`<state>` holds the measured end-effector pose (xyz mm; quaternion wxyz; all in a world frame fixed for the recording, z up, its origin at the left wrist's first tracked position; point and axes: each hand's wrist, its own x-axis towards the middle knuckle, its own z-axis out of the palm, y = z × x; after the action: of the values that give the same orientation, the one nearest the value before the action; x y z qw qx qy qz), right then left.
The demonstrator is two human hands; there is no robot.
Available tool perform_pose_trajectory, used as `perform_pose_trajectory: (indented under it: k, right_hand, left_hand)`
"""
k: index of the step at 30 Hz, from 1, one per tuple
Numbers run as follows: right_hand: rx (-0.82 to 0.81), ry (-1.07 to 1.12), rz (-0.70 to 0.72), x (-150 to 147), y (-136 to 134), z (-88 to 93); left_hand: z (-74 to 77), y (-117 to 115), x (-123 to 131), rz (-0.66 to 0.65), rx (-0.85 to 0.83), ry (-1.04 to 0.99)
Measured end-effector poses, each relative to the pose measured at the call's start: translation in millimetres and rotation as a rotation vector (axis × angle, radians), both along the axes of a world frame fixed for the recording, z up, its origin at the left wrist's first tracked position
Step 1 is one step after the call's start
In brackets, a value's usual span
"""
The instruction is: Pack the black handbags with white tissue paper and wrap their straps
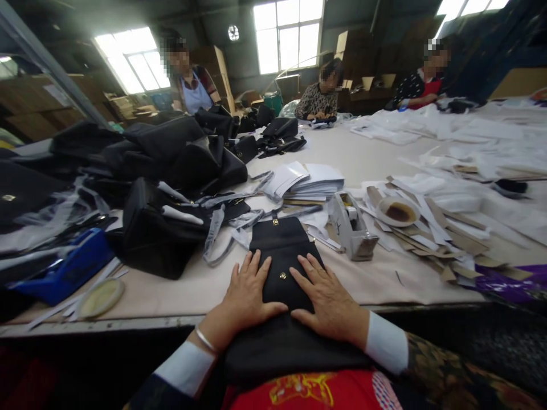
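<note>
A flat black bag [282, 250] with small gold snaps lies on the table's near edge and hangs over toward my lap. My left hand [247, 293] rests flat on its left side, fingers stretched out. On the bag's right side my right hand [329, 299] also lies flat with fingers spread. Neither hand grips anything. A silver bangle sits on my left wrist.
Black bags [171, 165] pile up at the left beside a blue tray [68, 273]. A grey tape dispenser [352, 225], a small dish of glue [397, 212], white card stacks [307, 181] and paper strips lie to the right. Three people work at the far side.
</note>
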<state>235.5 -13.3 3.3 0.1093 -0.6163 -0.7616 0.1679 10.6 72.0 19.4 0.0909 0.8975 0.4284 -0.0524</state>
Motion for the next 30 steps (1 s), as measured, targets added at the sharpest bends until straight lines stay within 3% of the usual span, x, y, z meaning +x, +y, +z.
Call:
perform_pose_trajectory:
  k: [4,8,10,12,15,18,22,25,30]
  right_hand:
    - [-0.032,-0.03,-0.038,-4.7,0.8,1.6]
    - [-0.058,-0.046,-0.057,-6.5,1.1,7.8]
    - [-0.088,-0.039,-0.059,-6.9,1.1,11.1]
    - [-0.113,-0.024,-0.052,-7.4,1.1,13.7]
    - [-0.137,-0.001,-0.047,-6.8,1.3,17.2]
    - [-0.167,0.033,-0.027,-2.0,1.8,23.3]
    - [-0.143,0.086,0.067,13.2,12.2,36.7]
    - [0.014,0.174,0.127,28.0,39.2,47.3]
    - [0.223,0.11,0.025,52.7,116.9,61.5]
  left_hand:
    - [9.2,17.7,-1.9,0.005,-0.055,0.018]
    - [46.2,0.3,7.5,0.057,0.116,0.044]
    - [61.6,-18.1,12.6,-0.081,0.114,-0.031]
    - [65.4,-32.8,14.1,-0.272,-0.072,-0.102]
    - [50.8,-35.8,11.1,-0.347,-0.265,-0.113]
    - [32.0,-21.4,8.6,-0.335,-0.263,-0.113]
    - [17.8,-2.4,12.7,-0.37,-0.268,-0.062]
    - [7.9,6.0,19.1,-0.4,-0.291,-0.024]
    - [-10.9,11.1,24.2,-0.384,-0.245,-0.029]
